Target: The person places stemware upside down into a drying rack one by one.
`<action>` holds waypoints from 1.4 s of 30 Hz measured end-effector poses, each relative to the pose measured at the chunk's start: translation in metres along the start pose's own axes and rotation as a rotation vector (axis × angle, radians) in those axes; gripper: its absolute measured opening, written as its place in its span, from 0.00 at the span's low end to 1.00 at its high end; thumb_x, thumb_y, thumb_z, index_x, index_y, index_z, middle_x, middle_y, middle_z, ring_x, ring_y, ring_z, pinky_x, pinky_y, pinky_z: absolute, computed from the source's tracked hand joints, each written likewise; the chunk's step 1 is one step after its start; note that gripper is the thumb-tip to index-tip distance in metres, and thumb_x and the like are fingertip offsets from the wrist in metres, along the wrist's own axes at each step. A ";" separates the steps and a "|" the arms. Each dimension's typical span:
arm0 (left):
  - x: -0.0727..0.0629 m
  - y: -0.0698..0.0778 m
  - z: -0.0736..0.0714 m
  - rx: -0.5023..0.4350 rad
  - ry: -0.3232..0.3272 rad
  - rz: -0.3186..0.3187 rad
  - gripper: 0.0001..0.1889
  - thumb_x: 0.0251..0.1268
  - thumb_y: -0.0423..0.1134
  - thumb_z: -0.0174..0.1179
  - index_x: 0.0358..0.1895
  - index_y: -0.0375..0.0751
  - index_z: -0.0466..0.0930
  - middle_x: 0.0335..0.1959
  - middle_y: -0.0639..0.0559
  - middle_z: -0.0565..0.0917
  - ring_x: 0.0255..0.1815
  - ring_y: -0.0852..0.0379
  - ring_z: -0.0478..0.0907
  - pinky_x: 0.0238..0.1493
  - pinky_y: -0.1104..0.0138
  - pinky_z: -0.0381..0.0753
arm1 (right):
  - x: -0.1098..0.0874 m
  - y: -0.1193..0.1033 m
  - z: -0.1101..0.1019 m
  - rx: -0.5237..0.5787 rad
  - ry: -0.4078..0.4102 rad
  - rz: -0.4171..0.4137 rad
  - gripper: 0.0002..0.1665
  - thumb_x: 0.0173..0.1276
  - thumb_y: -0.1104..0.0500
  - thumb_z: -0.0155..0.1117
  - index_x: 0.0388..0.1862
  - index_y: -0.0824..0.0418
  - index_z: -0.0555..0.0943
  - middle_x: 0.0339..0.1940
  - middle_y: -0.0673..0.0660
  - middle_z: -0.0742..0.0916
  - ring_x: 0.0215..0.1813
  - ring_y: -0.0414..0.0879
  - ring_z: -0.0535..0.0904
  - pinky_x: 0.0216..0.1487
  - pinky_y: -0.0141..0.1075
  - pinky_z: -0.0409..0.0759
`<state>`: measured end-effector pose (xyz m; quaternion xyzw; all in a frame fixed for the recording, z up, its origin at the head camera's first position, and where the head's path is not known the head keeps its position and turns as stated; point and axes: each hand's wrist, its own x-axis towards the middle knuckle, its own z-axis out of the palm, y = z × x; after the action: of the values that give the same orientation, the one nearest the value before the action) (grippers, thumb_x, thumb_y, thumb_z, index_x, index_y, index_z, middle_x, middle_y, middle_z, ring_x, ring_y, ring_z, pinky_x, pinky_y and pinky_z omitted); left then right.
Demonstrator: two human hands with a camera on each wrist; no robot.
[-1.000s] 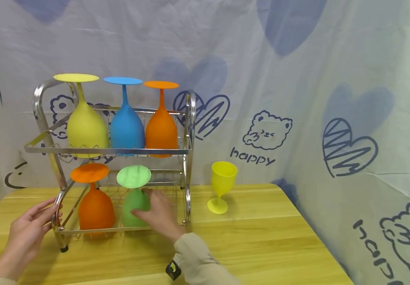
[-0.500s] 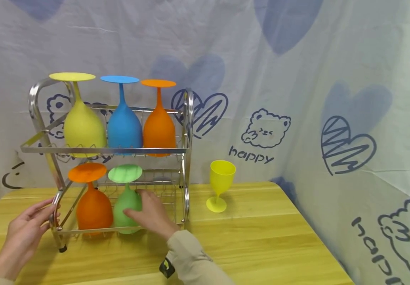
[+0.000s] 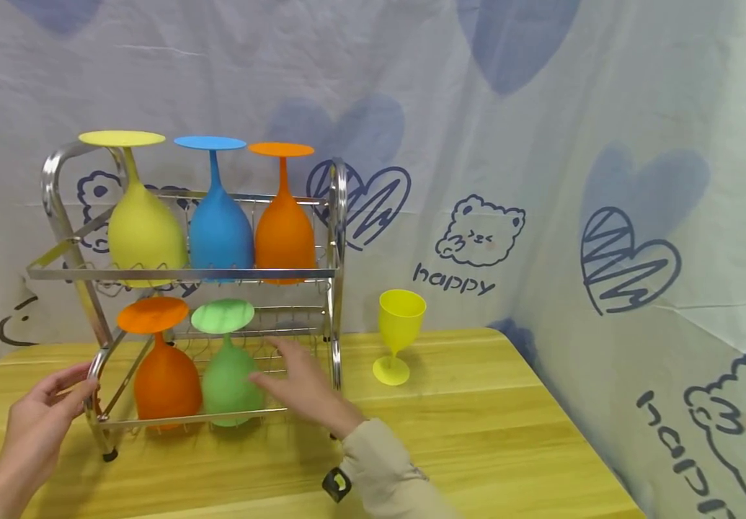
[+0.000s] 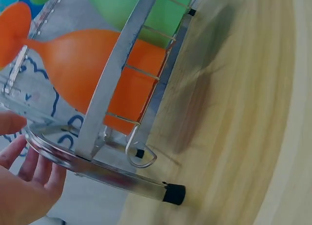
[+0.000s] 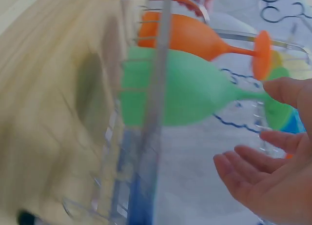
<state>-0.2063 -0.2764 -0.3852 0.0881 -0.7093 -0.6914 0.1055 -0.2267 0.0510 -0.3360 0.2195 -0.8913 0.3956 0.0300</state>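
Observation:
A green goblet stands upside down on the lower tier of a two-tier metal dish rack. My right hand is just right of it, with thumb and fingers spread and holding nothing; the right wrist view shows a gap between the fingers and the green bowl. Left of the green one, an orange goblet is also inverted on that tier. My left hand grips the rack's left tube, with thumb and fingers around the metal in the left wrist view.
Inverted yellow, blue and orange goblets fill the upper tier. A bright yellow goblet stands upright on the wooden table, right of the rack. A printed cloth hangs behind.
The green goblet has shifted left, closer to the orange one. My right hand has let go of it and drawn back right. The left hand stays on the rack.

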 end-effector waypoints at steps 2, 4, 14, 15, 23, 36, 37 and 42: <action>-0.003 0.005 0.003 0.174 0.057 -0.008 0.12 0.69 0.49 0.58 0.53 0.63 0.74 0.37 0.79 0.72 0.35 0.79 0.70 0.46 0.72 0.77 | -0.006 0.000 -0.015 0.002 0.021 -0.055 0.33 0.69 0.51 0.64 0.69 0.58 0.69 0.65 0.55 0.76 0.63 0.49 0.72 0.60 0.38 0.75; -0.007 0.010 0.007 0.317 0.103 -0.009 0.18 0.70 0.52 0.55 0.60 0.60 0.71 0.40 0.78 0.69 0.36 0.80 0.66 0.49 0.68 0.74 | -0.011 0.001 -0.028 0.020 0.049 -0.099 0.29 0.69 0.53 0.63 0.67 0.60 0.72 0.62 0.56 0.78 0.61 0.49 0.74 0.57 0.35 0.76; -0.038 0.020 0.023 0.430 0.182 0.107 0.22 0.72 0.48 0.54 0.63 0.43 0.72 0.38 0.79 0.68 0.33 0.82 0.65 0.29 0.84 0.68 | -0.023 0.038 -0.084 0.066 0.283 -0.155 0.20 0.69 0.61 0.62 0.57 0.68 0.77 0.55 0.63 0.83 0.55 0.55 0.78 0.53 0.49 0.79; -0.041 0.021 0.025 0.434 0.176 0.121 0.22 0.72 0.48 0.53 0.63 0.42 0.72 0.38 0.80 0.68 0.33 0.82 0.65 0.29 0.84 0.68 | -0.023 0.043 -0.089 0.068 0.312 -0.135 0.20 0.68 0.61 0.63 0.57 0.68 0.78 0.55 0.62 0.83 0.55 0.55 0.78 0.53 0.49 0.79; -0.061 0.022 0.037 0.457 -0.092 0.254 0.28 0.72 0.50 0.55 0.67 0.36 0.67 0.46 0.81 0.72 0.43 0.85 0.69 0.38 0.86 0.70 | -0.026 0.087 -0.116 0.081 0.562 0.013 0.24 0.64 0.62 0.66 0.58 0.70 0.76 0.54 0.64 0.82 0.57 0.56 0.77 0.54 0.46 0.79; -0.087 0.038 0.086 0.435 -0.299 0.347 0.24 0.72 0.43 0.56 0.68 0.44 0.67 0.61 0.58 0.73 0.52 0.65 0.76 0.42 0.66 0.81 | -0.021 0.158 -0.121 0.261 0.466 0.381 0.52 0.59 0.56 0.72 0.75 0.67 0.53 0.72 0.69 0.65 0.71 0.62 0.60 0.70 0.52 0.61; -0.088 0.039 0.091 0.438 -0.309 0.357 0.24 0.72 0.43 0.56 0.68 0.45 0.67 0.62 0.54 0.73 0.53 0.62 0.76 0.43 0.65 0.81 | -0.019 0.161 -0.120 0.287 0.448 0.394 0.53 0.59 0.57 0.72 0.75 0.67 0.52 0.72 0.70 0.65 0.71 0.62 0.60 0.70 0.53 0.62; -0.093 0.042 0.111 0.418 -0.345 0.432 0.24 0.71 0.39 0.57 0.68 0.45 0.68 0.62 0.45 0.73 0.56 0.60 0.74 0.49 0.62 0.80 | -0.010 0.173 -0.114 0.389 0.407 0.408 0.53 0.59 0.60 0.72 0.75 0.71 0.50 0.70 0.74 0.65 0.69 0.66 0.63 0.68 0.52 0.65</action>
<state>-0.1463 -0.1435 -0.3481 -0.1624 -0.8453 -0.4976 0.1076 -0.3032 0.2386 -0.3800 -0.0450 -0.8004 0.5917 0.0848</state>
